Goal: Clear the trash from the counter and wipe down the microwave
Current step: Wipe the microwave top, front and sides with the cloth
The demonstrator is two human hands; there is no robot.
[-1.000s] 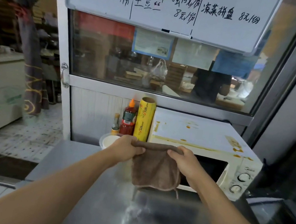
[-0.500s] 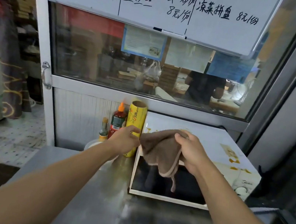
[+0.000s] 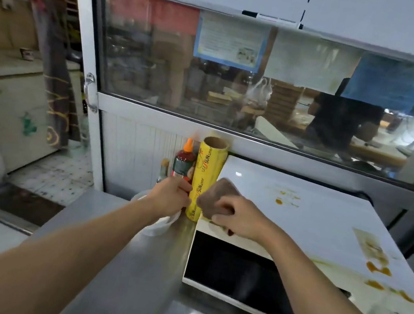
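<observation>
my right hand has its fingers curled round the brown cloth, bunching it into a wad and pressing it onto the near left corner of the microwave top; the cloth bulges out at my eleven o'clock, above the knuckles; my left hand sits at nine o'clock from the right one, its fingers bent toward the yellow roll of cling film, touching or just beside its lower part; whether they really grip the roll i cannot tell, since the fingertips are hidden behind the hand; below that hand a white bowl stands on the steel counter; at twelve o'clock from it a red sauce bottle with an orange cap stands against the wall, a smaller bottle just at its nine o'clock.

i judge the step in hand to be the wiping, only just begun; the white top carries orange drips at my one o'clock, near the back, and a bigger smear with dark orange blobs at three to four o'clock, toward the right front edge; none of that looks touched yet.

the next move, as i read it, calls for pressing flat and sweeping from this corner toward three o'clock, across the stains; the sticky blobs may want repeated passes; the left hand should steady the roll so my elbow does not topple it.
</observation>
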